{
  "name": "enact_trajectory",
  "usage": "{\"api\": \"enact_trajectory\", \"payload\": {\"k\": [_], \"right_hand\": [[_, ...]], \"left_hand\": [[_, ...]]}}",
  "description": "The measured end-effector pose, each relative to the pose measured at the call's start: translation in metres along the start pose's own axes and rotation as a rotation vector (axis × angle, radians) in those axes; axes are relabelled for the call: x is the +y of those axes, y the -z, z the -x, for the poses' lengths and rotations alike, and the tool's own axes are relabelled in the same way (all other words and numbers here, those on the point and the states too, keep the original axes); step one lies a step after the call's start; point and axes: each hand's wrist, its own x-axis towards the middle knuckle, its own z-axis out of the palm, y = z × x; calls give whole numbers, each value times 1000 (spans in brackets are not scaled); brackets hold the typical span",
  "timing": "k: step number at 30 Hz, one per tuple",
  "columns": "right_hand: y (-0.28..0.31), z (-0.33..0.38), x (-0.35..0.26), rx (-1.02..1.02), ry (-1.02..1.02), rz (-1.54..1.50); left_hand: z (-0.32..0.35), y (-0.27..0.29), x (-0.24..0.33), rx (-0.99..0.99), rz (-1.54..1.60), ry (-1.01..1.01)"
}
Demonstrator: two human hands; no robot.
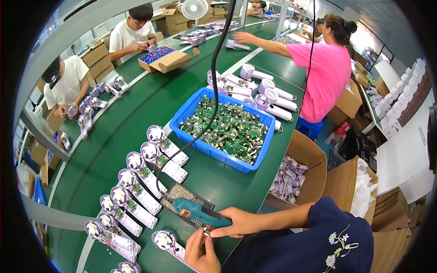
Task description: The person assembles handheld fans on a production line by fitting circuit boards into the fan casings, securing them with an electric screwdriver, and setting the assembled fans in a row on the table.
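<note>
My right hand (236,222) is wrapped around a teal electric screwdriver (193,210) with an orange switch. It lies level above a dark tray (207,200) of small metal screws. Close below, my left hand (202,252) is closed, thumb and fingers pinched at a small pale piece that I cannot make out, right by my right fingertips. Beside the left hand lies an opened handheld fan (165,240) with a white motor and wires; the hand covers part of its handle.
A blue bin (214,157) full of green circuit boards stands mid-table. Opened fans (136,179) line the left; finished-looking fans (273,98) pile behind the bin. A black cable (215,82) hangs down to the tray. Co-workers sit around the green conveyor table (150,111). A carton (314,154) stands right.
</note>
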Motion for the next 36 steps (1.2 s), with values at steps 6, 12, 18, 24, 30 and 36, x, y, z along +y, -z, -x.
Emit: {"api": "enact_trajectory", "payload": {"k": [6, 12, 18, 24, 30, 36], "right_hand": [[-14, -4, -7, -17, -54, -214], [-1, 6, -31, 132, -84, -266], [-4, -10, -14, 50, -98, -261], [-7, -4, -9, 104, -31, -166], [-4, 0, -10, 95, 226, 196], [-7, 1, -9, 98, -2, -128]], "left_hand": [[13, 3, -13, 1, -7, -24], [-19, -5, 5, -120, 70, -180], [-15, 14, -10, -185, 149, -42], [-12, 12, -16, -176, 72, -60], [-5, 17, -8, -173, 428, 345], [-2, 2, 9, -117, 335, 325]]}}
